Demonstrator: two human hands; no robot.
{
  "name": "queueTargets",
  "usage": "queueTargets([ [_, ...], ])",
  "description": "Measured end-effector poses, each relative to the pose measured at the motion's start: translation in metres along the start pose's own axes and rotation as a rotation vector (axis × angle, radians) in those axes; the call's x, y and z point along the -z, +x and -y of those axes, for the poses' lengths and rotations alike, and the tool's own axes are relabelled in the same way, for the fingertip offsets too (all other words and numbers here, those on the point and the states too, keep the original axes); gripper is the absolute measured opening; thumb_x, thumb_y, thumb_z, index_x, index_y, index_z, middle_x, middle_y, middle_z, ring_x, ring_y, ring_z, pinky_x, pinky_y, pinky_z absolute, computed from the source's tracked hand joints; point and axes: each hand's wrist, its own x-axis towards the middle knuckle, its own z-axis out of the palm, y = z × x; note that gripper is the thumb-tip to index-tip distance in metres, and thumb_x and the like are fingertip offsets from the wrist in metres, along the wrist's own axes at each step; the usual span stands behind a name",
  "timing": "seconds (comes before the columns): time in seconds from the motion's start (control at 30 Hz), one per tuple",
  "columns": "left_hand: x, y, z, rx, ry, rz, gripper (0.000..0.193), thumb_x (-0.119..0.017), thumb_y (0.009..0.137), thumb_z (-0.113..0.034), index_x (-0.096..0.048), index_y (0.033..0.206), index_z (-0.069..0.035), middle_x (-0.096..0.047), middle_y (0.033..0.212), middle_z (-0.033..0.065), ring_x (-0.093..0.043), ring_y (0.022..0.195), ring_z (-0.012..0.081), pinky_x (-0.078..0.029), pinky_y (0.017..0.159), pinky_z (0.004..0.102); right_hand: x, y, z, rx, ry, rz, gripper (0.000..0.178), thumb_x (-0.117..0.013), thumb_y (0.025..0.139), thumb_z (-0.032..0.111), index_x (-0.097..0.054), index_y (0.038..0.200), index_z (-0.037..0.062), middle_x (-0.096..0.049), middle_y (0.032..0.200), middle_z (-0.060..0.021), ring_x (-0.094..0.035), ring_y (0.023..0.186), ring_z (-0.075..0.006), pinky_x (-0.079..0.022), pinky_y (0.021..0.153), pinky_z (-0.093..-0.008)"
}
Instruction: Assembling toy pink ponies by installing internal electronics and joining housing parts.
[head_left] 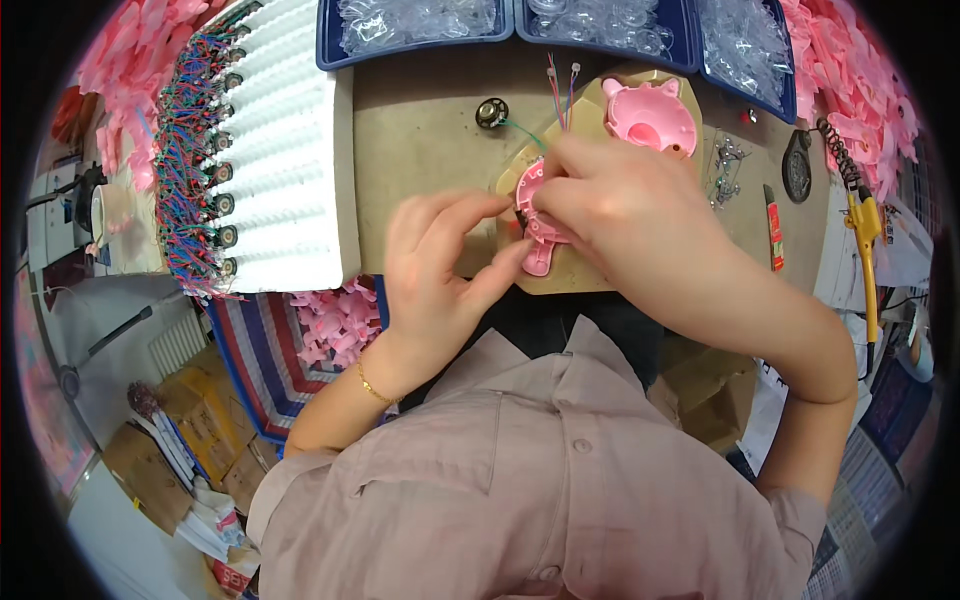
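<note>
A pink plastic shell with a short handle-like end lies on a tan board in front of me. My left hand pinches its left side, with forefinger and thumb at its edge. Over the shell's upper part, my right hand is closed, fingertips pressed together; whatever they hold is hidden. Beyond the hands, a small round black speaker trails a green wire toward the shell. Thin red and blue wires stick up nearby. An eared pink animal-head shell rests at the board's far right.
A white foam tray with speakers and wire bundles stands at left. Blue bins of clear plastic parts line the back. On the right are loose screws, a red cutter knife, a black oval part and a yellow-handled tool.
</note>
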Motion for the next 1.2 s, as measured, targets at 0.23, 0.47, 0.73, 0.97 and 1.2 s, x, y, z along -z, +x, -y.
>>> queueTargets([
  [0.23,-0.003,-0.008,0.027,-0.421,0.425,-0.075,0.036,-0.077,0.066,-0.009,-0.069,0.101,-0.014,-0.059,0.087,-0.0031,-0.051,0.080,0.0161,-0.034,0.070,0.0315,-0.007,0.007,0.001,0.009,-0.117,-0.064,0.008,-0.063,0.070,0.006,-0.057,0.070,0.0005,-0.051,0.080,-0.0097,-0.057,0.077,-0.0281,-0.043,0.060,-0.0397],
  [0.47,-0.005,-0.009,0.032,-0.462,0.492,-0.015,0.039,-0.074,0.069,-0.014,-0.069,0.108,-0.015,-0.057,0.086,-0.0044,-0.050,0.078,0.0154,-0.034,0.070,0.0310,-0.007,0.007,0.004,-0.036,-0.122,-0.051,0.009,-0.065,0.070,0.007,-0.058,0.070,0.0011,-0.051,0.080,-0.0086,-0.057,0.078,-0.0280,-0.044,0.061,-0.0402],
  [0.73,-0.001,-0.009,0.030,-0.515,0.566,0.059,0.043,-0.073,0.069,-0.016,-0.067,0.111,-0.011,-0.053,0.084,-0.0031,-0.049,0.075,0.0148,-0.036,0.066,0.0302,-0.002,0.027,-0.016,0.214,-0.229,-0.210,0.022,-0.070,0.073,0.020,-0.063,0.086,0.0040,-0.058,0.091,-0.0092,-0.057,0.090,-0.0281,-0.043,0.082,-0.0388],
  [0.97,0.003,-0.010,0.012,-0.587,0.819,0.206,0.046,-0.058,0.069,-0.013,-0.064,0.113,0.001,-0.049,0.081,0.0012,-0.049,0.079,0.0152,-0.037,0.064,0.0272,0.007,0.047,-0.021,0.062,-0.201,0.273,0.032,-0.071,0.072,0.030,-0.063,0.091,0.0054,-0.060,0.091,-0.0063,-0.057,0.096,-0.0238,-0.039,0.088,-0.0368],
  [1.2,0.003,-0.007,0.008,-0.671,0.905,0.243,0.049,-0.054,0.069,-0.014,-0.062,0.115,0.004,-0.050,0.082,0.0027,-0.049,0.081,0.0161,-0.039,0.066,0.0270,0.009,0.052,-0.017,0.055,-0.222,0.291,0.030,-0.072,0.072,0.030,-0.062,0.085,0.0051,-0.060,0.088,-0.0056,-0.057,0.094,-0.0237,-0.038,0.090,-0.0364],
])
